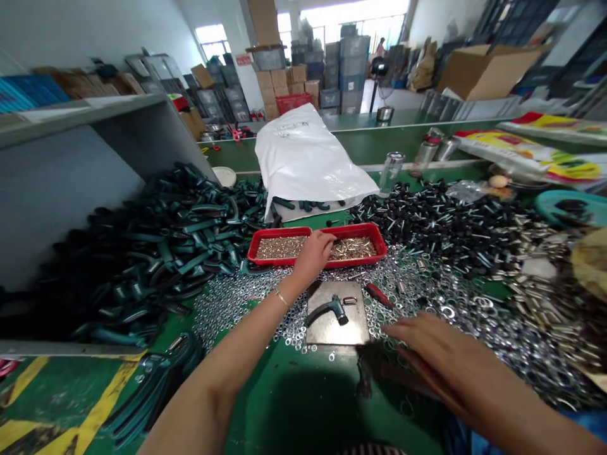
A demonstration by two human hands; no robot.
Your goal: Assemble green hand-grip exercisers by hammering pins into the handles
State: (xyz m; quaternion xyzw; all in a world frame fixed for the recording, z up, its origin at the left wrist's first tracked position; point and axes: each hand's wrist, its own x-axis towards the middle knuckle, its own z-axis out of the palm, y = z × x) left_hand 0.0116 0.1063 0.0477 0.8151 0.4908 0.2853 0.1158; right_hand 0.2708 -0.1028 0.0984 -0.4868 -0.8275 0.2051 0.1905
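Note:
My left hand (313, 253) reaches into the red tray (256, 243) of small brass-coloured parts, its fingers curled down among them. What they hold, if anything, is hidden. My right hand (429, 351) lies low over the silver washers (478, 316), fingers stretched out flat. Between the hands a grey metal plate (334, 328) carries a dark green handle part (329, 309) and a small spring (349, 301). A red-handled tool (378, 294) lies just right of the plate.
A big heap of dark green handles (156, 253) fills the left. Black knobs with screws (441, 221) pile up at the right, beside metal pins (545, 297). A white plastic bag (303, 158) and cardboard boxes (484, 69) stand behind. A grey shelf (71, 164) rises at left.

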